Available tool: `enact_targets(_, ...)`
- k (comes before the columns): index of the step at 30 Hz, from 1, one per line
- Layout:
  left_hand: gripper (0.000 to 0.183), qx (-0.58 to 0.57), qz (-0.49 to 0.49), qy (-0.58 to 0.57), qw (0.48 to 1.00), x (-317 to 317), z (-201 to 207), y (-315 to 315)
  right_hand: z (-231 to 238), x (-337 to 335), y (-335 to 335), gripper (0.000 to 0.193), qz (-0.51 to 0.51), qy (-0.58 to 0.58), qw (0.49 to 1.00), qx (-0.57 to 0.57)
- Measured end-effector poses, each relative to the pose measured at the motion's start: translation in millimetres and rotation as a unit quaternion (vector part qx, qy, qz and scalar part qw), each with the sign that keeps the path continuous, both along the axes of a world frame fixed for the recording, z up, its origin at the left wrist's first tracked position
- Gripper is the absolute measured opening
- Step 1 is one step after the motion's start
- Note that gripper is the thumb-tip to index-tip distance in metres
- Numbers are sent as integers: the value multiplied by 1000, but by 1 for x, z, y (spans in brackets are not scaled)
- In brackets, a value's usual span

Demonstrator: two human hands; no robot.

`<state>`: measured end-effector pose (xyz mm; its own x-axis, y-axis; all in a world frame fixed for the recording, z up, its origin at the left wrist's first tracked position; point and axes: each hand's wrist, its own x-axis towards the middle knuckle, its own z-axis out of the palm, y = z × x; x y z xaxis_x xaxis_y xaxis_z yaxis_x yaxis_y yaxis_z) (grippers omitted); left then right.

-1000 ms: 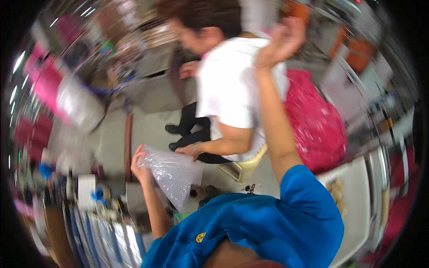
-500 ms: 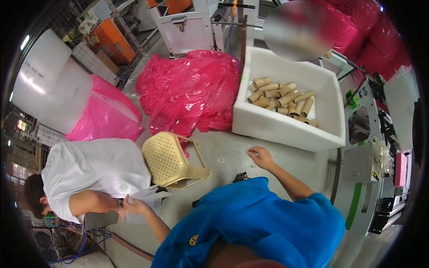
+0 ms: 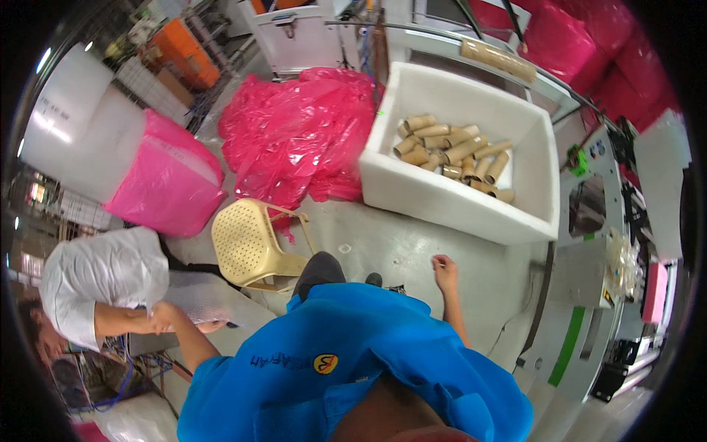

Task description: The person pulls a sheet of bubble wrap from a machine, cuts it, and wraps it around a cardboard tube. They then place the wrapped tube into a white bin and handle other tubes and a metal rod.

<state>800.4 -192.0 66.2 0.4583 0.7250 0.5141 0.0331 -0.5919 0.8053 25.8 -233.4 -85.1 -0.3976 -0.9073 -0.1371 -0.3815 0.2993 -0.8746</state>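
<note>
My left hand (image 3: 166, 317) reaches to the left, up against the bare forearm (image 3: 121, 320) of a co-worker in a white shirt. Its fingers look curled, and what they hold, if anything, is hidden. Beside it a pale, translucent textured sheet (image 3: 210, 298) stretches toward my body, with the co-worker's hand (image 3: 211, 325) at its lower edge. My right hand (image 3: 444, 271) hangs over the grey floor, its fingers loosely curled in with nothing visible in them. Nearest to it is a big white foam box (image 3: 456, 214) holding several short brown cardboard tubes (image 3: 464, 151).
A cream plastic stool (image 3: 247, 243) stands by my foot. Behind it lies a heap of pink plastic film (image 3: 294, 140). Large white rolls (image 3: 88, 118), one partly wrapped in pink film (image 3: 166, 173), stand at the left. A grey machine (image 3: 589, 258) lines the right side.
My left hand has moved left to the co-worker's forearm, and the co-worker has shifted left. My right hand has swung slightly right and lower. The view has shifted, showing my foot and a long brown roll.
</note>
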Motion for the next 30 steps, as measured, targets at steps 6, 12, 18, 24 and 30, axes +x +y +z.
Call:
enact_targets(6,33,130,-62,-84,986,-33,2,-38,31,18,-21,20,87,17,996,25)
enact_targets(12,36,287,-388,-79,872,-198,-63,-171,49,-28,-35,20,2,14,999,39)
enact_targets(18,40,357,-648,-34,672,-375,-133,-264,47,-93,-61,20,-53,55,994,78)
enact_targets(24,44,382,-751,-17,538,-496,-152,-345,11,-165,-76,19,-129,88,972,177)
enact_targets(30,47,378,-806,-11,455,-576,-143,-379,-14,-225,-67,18,-125,80,948,281)
